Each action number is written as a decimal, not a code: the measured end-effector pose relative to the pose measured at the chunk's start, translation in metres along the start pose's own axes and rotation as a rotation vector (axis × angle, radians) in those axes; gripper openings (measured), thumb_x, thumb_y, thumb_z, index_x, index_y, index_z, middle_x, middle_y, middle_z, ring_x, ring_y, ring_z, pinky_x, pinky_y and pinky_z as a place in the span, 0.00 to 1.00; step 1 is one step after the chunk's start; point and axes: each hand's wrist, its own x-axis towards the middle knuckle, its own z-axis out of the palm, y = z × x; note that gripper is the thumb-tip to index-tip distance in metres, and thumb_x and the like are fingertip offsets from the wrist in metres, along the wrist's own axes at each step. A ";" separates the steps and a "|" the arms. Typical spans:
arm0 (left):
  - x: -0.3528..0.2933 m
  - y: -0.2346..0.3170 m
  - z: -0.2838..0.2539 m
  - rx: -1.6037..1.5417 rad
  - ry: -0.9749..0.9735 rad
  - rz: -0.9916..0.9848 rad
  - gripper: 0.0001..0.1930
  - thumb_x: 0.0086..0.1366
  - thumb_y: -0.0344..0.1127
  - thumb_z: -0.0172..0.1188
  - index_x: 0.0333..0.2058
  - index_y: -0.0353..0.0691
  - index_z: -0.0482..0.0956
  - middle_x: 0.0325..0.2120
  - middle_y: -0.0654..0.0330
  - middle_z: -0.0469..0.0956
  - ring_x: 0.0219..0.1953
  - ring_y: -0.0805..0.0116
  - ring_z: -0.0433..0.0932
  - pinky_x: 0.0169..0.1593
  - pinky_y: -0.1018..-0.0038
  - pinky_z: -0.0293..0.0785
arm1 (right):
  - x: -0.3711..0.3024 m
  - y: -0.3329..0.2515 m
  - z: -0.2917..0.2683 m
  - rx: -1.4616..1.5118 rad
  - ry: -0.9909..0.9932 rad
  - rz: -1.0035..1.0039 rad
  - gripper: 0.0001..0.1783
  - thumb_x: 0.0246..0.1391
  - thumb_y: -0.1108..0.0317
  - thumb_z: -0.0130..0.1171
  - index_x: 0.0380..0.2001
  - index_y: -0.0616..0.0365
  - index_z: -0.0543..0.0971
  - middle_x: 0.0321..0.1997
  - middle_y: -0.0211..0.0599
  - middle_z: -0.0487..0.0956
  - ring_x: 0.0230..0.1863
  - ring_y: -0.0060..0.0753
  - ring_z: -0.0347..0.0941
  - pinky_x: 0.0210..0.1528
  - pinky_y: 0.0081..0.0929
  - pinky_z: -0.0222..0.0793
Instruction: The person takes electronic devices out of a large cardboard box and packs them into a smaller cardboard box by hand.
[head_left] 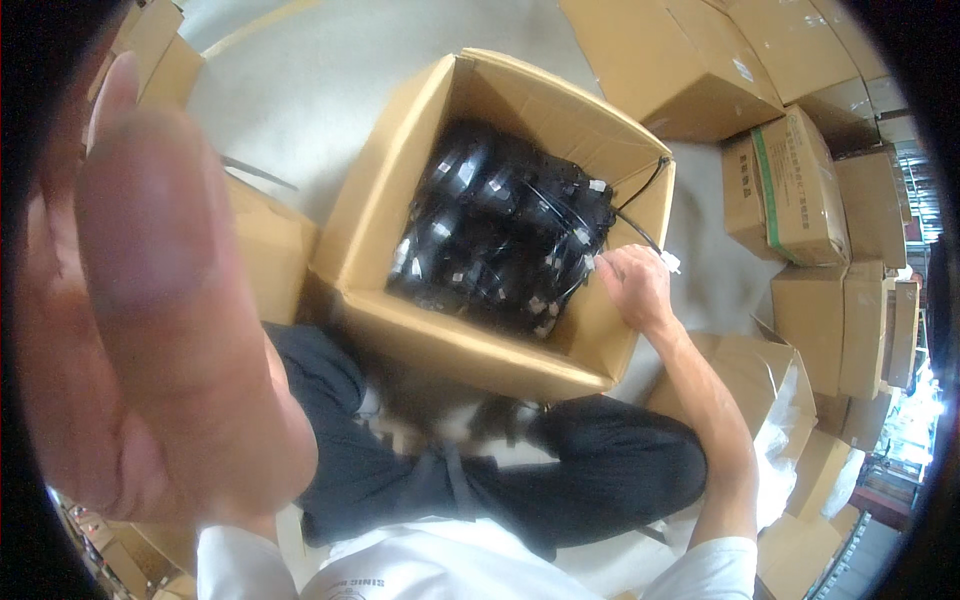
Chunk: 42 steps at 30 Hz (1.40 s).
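Close in front of the view, my left hand is raised large and blurred. Its thumb and another fingertip stretch upward, apart, and nothing shows between them. My right hand is at the right wall of an open cardboard box, fingers closed around a thin black cable. A white connector sticks out beside the knuckles, and the cable loops up over the box's rim. Inside the box lie several shiny black bundles with white tags or plugs, packed close together.
Brown cartons stack up at the back right. A carton with a green stripe stands at the right, above more boxes. Another carton sits left of the open box. My dark-trousered legs are spread at its near side. Grey floor lies beyond.
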 end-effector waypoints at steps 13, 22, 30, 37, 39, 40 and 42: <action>0.019 0.006 0.013 -0.021 0.019 0.060 0.18 0.72 0.27 0.48 0.58 0.30 0.74 0.60 0.41 0.72 0.64 0.51 0.71 0.69 0.54 0.63 | -0.001 0.002 -0.002 0.035 0.028 -0.009 0.06 0.52 0.67 0.67 0.25 0.57 0.83 0.26 0.40 0.81 0.33 0.45 0.77 0.40 0.40 0.72; 0.026 0.009 0.026 0.127 0.046 0.021 0.18 0.73 0.23 0.47 0.58 0.27 0.73 0.60 0.39 0.72 0.64 0.52 0.71 0.68 0.60 0.65 | -0.003 0.002 -0.003 0.052 0.053 0.004 0.06 0.52 0.68 0.67 0.25 0.57 0.83 0.25 0.39 0.80 0.32 0.45 0.77 0.40 0.39 0.71; 0.027 0.004 0.028 0.162 0.024 0.022 0.17 0.73 0.24 0.48 0.58 0.26 0.73 0.60 0.42 0.72 0.64 0.56 0.71 0.68 0.63 0.66 | 0.000 0.001 -0.004 0.083 0.090 -0.024 0.06 0.52 0.69 0.67 0.25 0.57 0.83 0.23 0.38 0.78 0.30 0.44 0.76 0.38 0.39 0.70; 0.025 0.015 0.031 0.151 0.061 -0.017 0.17 0.73 0.24 0.50 0.57 0.27 0.74 0.60 0.43 0.72 0.65 0.57 0.70 0.68 0.64 0.65 | -0.002 0.001 -0.007 0.081 0.080 -0.024 0.05 0.52 0.69 0.67 0.25 0.58 0.83 0.24 0.39 0.80 0.31 0.45 0.76 0.39 0.40 0.70; 0.025 0.019 0.029 0.140 0.064 -0.026 0.16 0.73 0.24 0.50 0.57 0.27 0.74 0.60 0.43 0.72 0.64 0.58 0.70 0.68 0.64 0.66 | -0.002 0.001 -0.006 0.079 0.082 -0.035 0.05 0.52 0.69 0.67 0.25 0.58 0.84 0.24 0.40 0.80 0.31 0.46 0.77 0.39 0.40 0.70; 0.025 0.020 0.026 0.140 0.067 -0.022 0.16 0.73 0.24 0.50 0.57 0.27 0.74 0.60 0.43 0.72 0.64 0.58 0.70 0.68 0.64 0.66 | -0.002 0.001 -0.006 0.066 0.075 -0.035 0.05 0.52 0.69 0.67 0.26 0.58 0.84 0.25 0.40 0.80 0.32 0.46 0.77 0.39 0.41 0.71; 0.024 0.021 0.021 0.173 0.045 0.010 0.16 0.73 0.24 0.51 0.57 0.26 0.74 0.60 0.43 0.72 0.63 0.59 0.71 0.67 0.66 0.67 | -0.004 0.000 -0.005 0.051 0.071 -0.037 0.05 0.52 0.68 0.66 0.26 0.57 0.84 0.25 0.40 0.81 0.32 0.47 0.77 0.40 0.41 0.71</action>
